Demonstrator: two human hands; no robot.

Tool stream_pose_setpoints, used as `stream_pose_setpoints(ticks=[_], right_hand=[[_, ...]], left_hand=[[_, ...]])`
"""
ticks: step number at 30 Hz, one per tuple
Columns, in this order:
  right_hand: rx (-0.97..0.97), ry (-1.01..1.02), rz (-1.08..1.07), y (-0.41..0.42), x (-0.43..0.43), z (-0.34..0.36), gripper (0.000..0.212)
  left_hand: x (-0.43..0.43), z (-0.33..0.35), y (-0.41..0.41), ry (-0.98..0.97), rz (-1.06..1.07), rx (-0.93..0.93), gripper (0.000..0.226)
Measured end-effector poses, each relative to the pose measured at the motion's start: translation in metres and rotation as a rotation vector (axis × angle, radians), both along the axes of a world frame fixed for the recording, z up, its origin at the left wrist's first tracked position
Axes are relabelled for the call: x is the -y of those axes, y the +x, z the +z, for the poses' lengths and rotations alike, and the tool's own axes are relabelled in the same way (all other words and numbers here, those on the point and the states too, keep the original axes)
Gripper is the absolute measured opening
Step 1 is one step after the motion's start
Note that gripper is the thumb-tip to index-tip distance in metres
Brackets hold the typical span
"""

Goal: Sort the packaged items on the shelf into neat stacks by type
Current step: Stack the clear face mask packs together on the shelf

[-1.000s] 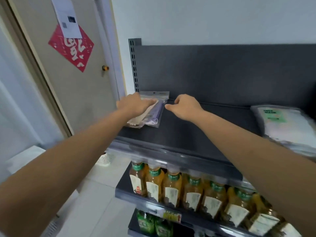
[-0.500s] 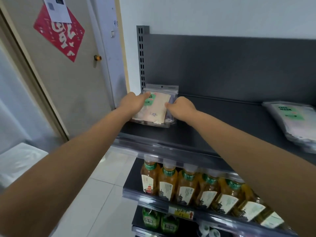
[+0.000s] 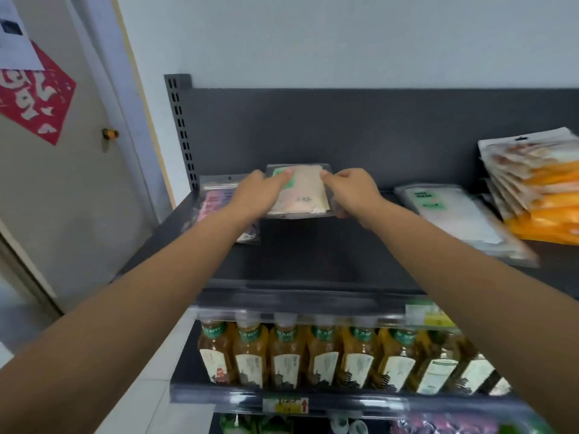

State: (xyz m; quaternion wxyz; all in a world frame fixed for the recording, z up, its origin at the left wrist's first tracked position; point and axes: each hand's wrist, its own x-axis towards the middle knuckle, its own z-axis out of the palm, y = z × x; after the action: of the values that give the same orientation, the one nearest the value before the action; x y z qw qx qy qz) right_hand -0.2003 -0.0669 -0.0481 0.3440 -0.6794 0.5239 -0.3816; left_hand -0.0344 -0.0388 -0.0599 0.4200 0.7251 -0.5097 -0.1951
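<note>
Packaged items sit in groups along a dark grey metal shelf (image 3: pixel 313 261) with a matching back panel (image 3: pixel 344 126), set against a white wall (image 3: pixel 344 36). At its left end lies a pink-and-purple packet (image 3: pixel 216 202), partly hidden under the left forearm. Toward the right lie white packets with green labels (image 3: pixel 451 211), and past them is a leaning stack of orange packets (image 3: pixel 539 189). On the tier below, a row of amber tea bottles (image 3: pixel 288 355) stands behind a clear rail with a yellow price tag (image 3: pixel 429 314). To the left is a beige door (image 3: pixel 62 198) with a small brass knob (image 3: pixel 109 133), a red paper decoration (image 3: pixel 34 104) and a white sheet (image 3: pixel 15 42).

Both hands hold one clear beige packet (image 3: pixel 300 195) near the back panel, just right of the pink-and-purple one; it looks raised off the shelf. The left hand (image 3: pixel 260 192) grips its left edge, fingers (image 3: pixel 283 180) curled over the green label. The right hand (image 3: pixel 351 192) pinches the right edge, fingers (image 3: pixel 329 177) bent closely round it.
</note>
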Motion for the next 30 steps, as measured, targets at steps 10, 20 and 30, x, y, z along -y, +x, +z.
stream_pose_setpoints(ticks=[10, 20, 30], right_hand=[[-0.188, 0.059, -0.216, -0.176, 0.036, 0.011, 0.031], [-0.750, -0.151, -0.238, -0.231, 0.057, -0.024, 0.045], [-0.649, -0.420, -0.139, -0.181, 0.054, -0.007, 0.051]], left_hand=[[0.048, -0.004, -0.174, -0.004, -0.270, -0.210, 0.058], [0.062, -0.027, -0.253, 0.193, -0.240, -0.130, 0.075], [0.046, -0.014, -0.199, 0.108, -0.112, -0.093, 0.088]])
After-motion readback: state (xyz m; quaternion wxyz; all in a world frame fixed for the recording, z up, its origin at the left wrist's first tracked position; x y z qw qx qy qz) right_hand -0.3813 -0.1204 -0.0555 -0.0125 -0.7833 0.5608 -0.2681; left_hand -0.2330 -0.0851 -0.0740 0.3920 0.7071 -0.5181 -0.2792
